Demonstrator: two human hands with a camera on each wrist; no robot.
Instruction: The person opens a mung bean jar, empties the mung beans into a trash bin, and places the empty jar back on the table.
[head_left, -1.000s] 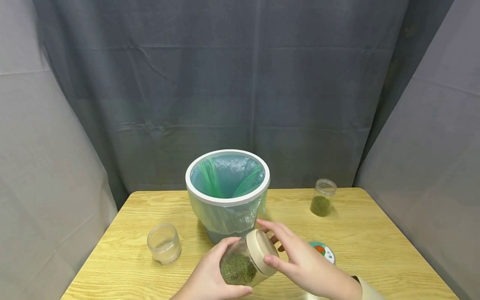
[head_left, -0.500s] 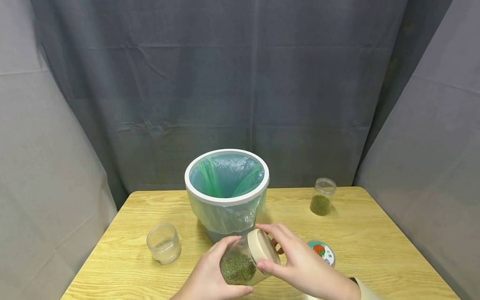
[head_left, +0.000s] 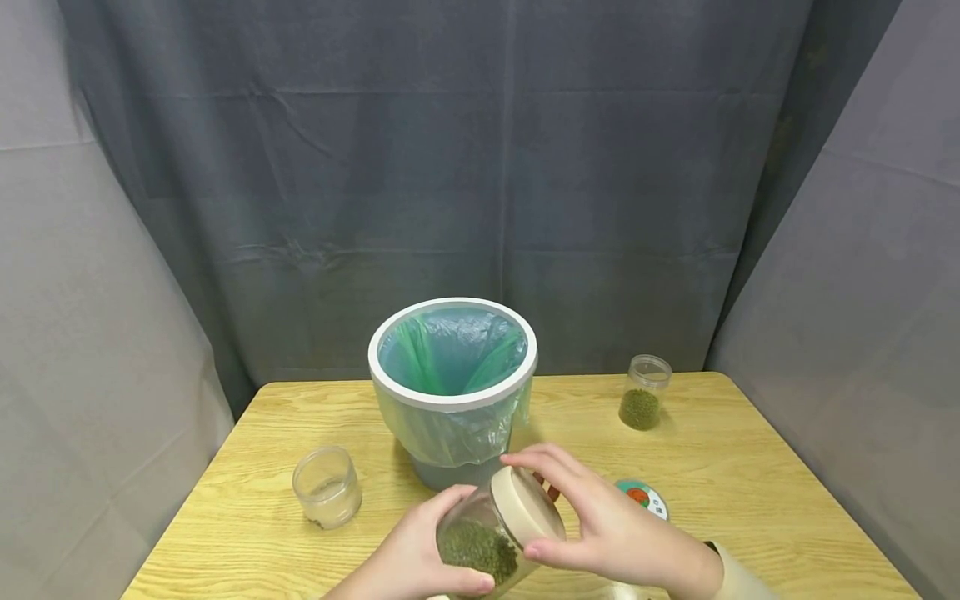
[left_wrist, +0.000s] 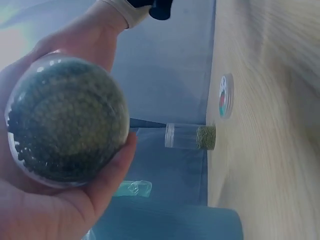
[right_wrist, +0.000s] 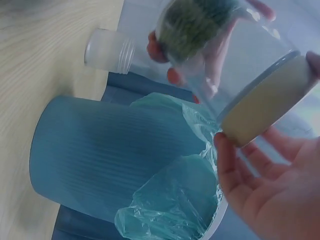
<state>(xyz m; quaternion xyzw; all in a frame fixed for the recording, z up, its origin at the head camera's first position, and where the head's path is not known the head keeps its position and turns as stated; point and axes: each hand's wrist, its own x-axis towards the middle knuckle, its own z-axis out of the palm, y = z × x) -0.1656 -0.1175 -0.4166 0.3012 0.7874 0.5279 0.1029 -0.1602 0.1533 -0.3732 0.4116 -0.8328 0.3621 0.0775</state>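
Observation:
A clear jar (head_left: 474,546) partly filled with small green beans is tilted above the front of the table, its cream lid (head_left: 528,504) on and leaning up to the right. My left hand (head_left: 416,546) grips the jar's body from the left, and its fingers wrap around the glass in the left wrist view, where the jar's base (left_wrist: 67,120) faces the camera. With thumb and fingertips spread across its edge, my right hand (head_left: 600,521) holds the lid. The right wrist view shows the beans gathered at the base end and clear glass near the lid (right_wrist: 267,100).
Behind the jar stands a bin (head_left: 453,403) with a white rim and green liner. An open clear jar (head_left: 327,493) is on the left. A smaller bean jar (head_left: 641,407) stands at the back right. A round lid with a tomato picture (head_left: 645,498) lies beyond my right hand.
The jar has moved slightly down toward me with both hands, and its beans have shifted. My right fingers have changed their place around the lid's edge.

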